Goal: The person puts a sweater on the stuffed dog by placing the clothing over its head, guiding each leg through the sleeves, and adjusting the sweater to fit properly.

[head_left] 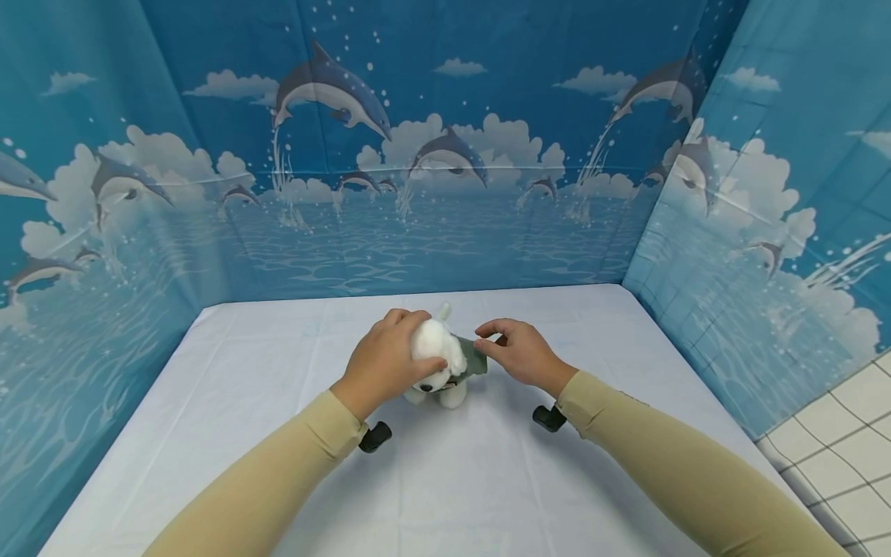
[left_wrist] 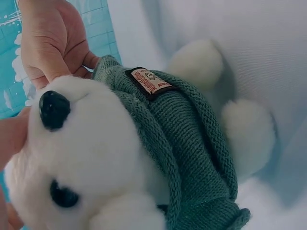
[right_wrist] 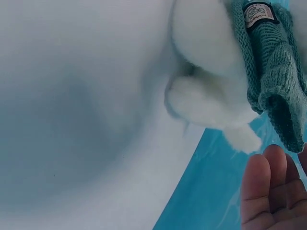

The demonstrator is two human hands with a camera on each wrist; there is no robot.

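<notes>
A white plush dog (head_left: 435,344) with a black nose (left_wrist: 54,110) stands on the white table. It wears a green knitted sweater (left_wrist: 192,158) with a sewn label (left_wrist: 149,82) on its front. My left hand (head_left: 386,360) grips the plush head from the left, its thumb across the face. Beside the sweater sleeve (right_wrist: 285,115), on the right, is my right hand (head_left: 518,352), thumb and forefinger bent towards each other with a gap between them. The sleeve end hangs loose close to these fingertips; whether they touch is hard to tell. Head and left hand hide part of the sweater.
A white cloth covers the table (head_left: 459,480). Blue curtains (head_left: 445,232) printed with dolphins and clouds stand behind and along both sides. A black wrist camera (head_left: 376,437) hangs under the left wrist, another camera (head_left: 548,418) under the right. White tiles (head_left: 842,441) show at the right.
</notes>
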